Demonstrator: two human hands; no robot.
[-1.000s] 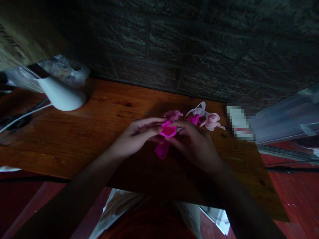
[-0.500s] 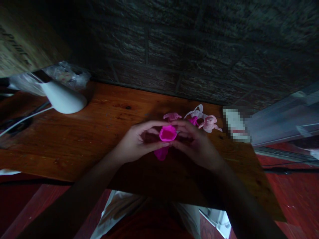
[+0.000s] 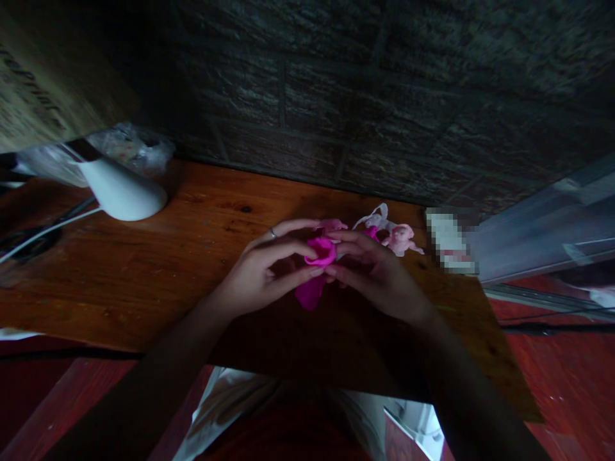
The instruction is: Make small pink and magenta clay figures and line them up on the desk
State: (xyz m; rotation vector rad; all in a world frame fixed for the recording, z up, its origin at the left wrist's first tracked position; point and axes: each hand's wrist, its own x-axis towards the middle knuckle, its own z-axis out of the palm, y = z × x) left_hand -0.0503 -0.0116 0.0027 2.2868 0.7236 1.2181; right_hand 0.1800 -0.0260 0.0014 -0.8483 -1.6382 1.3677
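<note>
Between my two hands is a bright pink, soft, cup-shaped piece [image 3: 323, 257] with a thin uneven rim and a hollow facing up; its exact kind I cannot make out. My left hand [image 3: 254, 272], with a ring on one finger, pinches its left side, thumb at the near rim and index finger at the hollow. My right hand [image 3: 379, 272] grips the right side between thumb and fingers. A darker magenta part [image 3: 309, 294] shows below the thumbs; whether it joins the cup is unclear. Just beyond my fingers lie crumpled pale pink pieces [image 3: 402, 238] and a whitish looped piece [image 3: 378, 219].
A white lamp-like base [image 3: 127, 192] with a cable stands left on the wooden table [image 3: 202, 205]. Behind it are crumpled clear plastic [image 3: 137, 150] and a printed cardboard box [image 3: 48, 83]. A blurred-out pale object [image 3: 450, 240] lies right. A dark brick wall [image 3: 312, 96] backs the table.
My left index finger has moved from the far rim down to the hollow, and the round opening now looks narrower and folded. The left hand's other fingers have spread away behind it.
</note>
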